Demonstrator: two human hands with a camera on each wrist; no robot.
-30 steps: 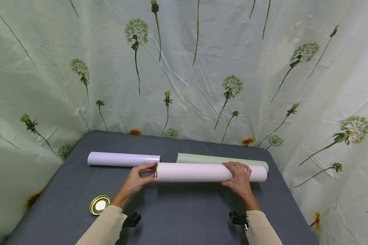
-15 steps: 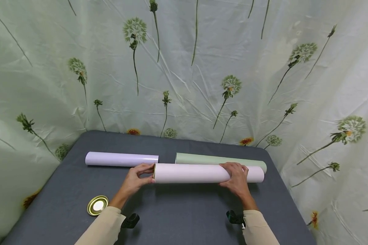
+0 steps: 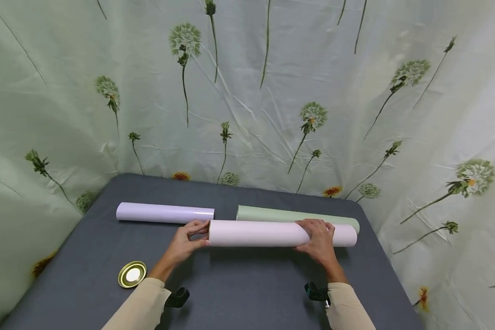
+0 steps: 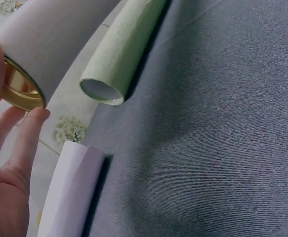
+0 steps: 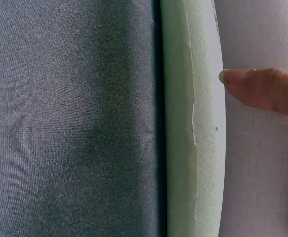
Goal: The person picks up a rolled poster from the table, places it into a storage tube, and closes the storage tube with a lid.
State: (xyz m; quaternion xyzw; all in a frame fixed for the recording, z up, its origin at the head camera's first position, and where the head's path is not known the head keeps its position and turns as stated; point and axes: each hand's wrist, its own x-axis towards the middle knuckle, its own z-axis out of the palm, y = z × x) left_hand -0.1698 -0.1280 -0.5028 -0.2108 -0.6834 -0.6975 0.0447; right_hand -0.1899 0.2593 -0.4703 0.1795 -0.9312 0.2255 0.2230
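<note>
L hand (image 3: 183,243) is pinching the gold rim (image 4: 22,102) of the pink tube (image 3: 255,233) w/ its fingers; R hand (image 3: 318,243) is gripping nr. the far end, prob. keeping it level. The pink tube is hanging above the worktop (image 3: 251,284), nr. the green roll (image 3: 293,214).

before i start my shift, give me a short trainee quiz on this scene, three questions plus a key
1. True or false: in the head view, the lavender roll lies to the left of the green roll.

2. Which of these does the right hand hold?
A) the green roll
B) the lavender roll
C) the pale pink tube

3. Fill in the missing word: the rim of the round lid lying on the table is ____ in colour.

Key: 1 true; 2 C; 3 gold.
</note>
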